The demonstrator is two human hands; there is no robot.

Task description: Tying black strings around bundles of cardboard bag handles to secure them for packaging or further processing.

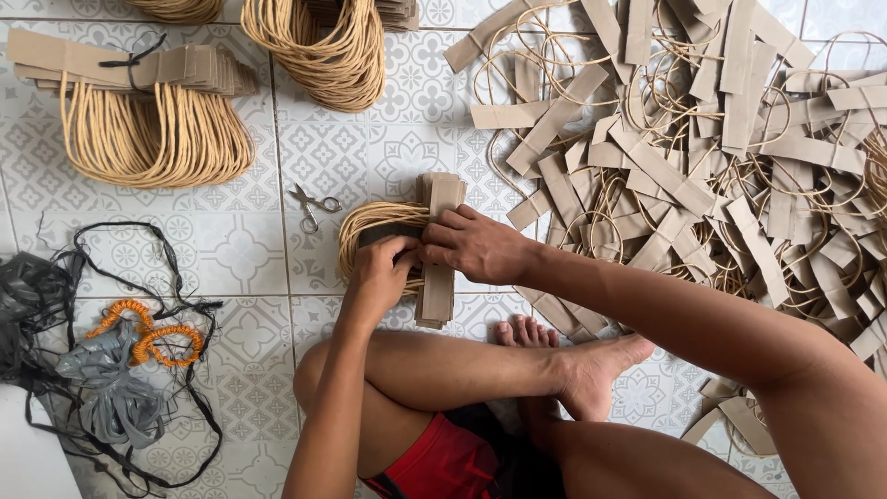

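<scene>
Here the stack of paper-bag handles (438, 248) lies on the tiled floor (240, 249) directly under both hands. The left hand (381, 273) pinches its middle, fingers curled shut; the right hand (471, 245) clamps it from the other side, beside small scissors (312, 203).

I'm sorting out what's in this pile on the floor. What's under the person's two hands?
Under the left hand and right hand lies a stack of brown paper strips with tan cord loops sticking out leftward. The stack's middle is covered by the hands.
</scene>
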